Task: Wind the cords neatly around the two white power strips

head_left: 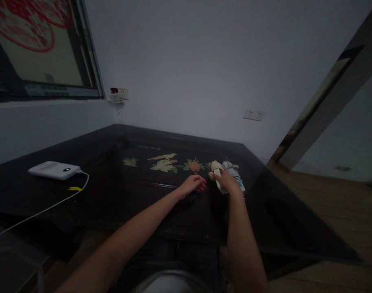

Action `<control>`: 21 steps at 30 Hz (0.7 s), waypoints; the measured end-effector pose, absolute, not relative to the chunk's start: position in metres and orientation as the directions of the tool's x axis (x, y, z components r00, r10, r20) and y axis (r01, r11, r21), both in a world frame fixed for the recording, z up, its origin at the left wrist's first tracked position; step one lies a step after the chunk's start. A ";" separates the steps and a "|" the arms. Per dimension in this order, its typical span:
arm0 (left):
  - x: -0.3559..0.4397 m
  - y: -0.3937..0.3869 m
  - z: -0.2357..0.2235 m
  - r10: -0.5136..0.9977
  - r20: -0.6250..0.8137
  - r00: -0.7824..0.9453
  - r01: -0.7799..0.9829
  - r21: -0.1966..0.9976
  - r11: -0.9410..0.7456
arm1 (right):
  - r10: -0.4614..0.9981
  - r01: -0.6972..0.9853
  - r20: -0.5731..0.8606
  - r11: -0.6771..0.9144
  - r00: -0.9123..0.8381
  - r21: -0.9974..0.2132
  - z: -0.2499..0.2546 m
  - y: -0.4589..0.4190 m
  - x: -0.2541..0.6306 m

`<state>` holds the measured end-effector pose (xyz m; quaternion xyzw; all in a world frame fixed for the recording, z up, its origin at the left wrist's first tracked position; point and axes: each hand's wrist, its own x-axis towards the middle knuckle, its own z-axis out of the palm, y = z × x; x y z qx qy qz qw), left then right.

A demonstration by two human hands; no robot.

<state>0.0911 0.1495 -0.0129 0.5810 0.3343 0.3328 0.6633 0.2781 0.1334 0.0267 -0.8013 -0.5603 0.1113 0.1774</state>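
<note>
My right hand (226, 181) is closed on a cream-white, long object (217, 167) that looks like a power strip with its cord wound round it. Right beside it lies a second white bundle (233, 171), wrapped in greyish cord, with a light-blue patch near its lower end. The dim light hides finer detail of both. To the left, my left hand (193, 185) hovers at or just above the dark tabletop, its fingers loosely bent and apart, with nothing in them.
The dark table (137, 207) has a painted bird-and-flower pattern. On its left lies a white power bank (56, 170) with a white cable (66, 196) running off the near edge, beside a yellow scrap (74, 189). Wall sockets (253, 115) sit behind the table.
</note>
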 end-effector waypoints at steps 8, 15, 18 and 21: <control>0.094 0.146 -0.015 0.768 -0.006 0.640 0.037 0.999 -0.023 | 0.957 0.833 0.035 -0.233 0.289 -0.502 0.026 0.138 0.279; 0.096 0.140 -0.019 0.772 0.142 0.619 0.129 0.952 -0.278 | 0.940 0.772 0.094 -0.210 0.328 -0.600 0.033 0.137 0.246; 0.096 0.137 -0.016 0.863 0.233 0.449 0.224 0.905 -0.361 | 0.930 0.741 0.139 -0.174 0.340 -0.649 0.033 0.136 0.223; 0.091 0.133 -0.010 0.903 0.258 0.343 0.361 0.851 -0.380 | 0.907 0.692 0.254 -0.053 0.335 -0.720 0.030 0.133 0.202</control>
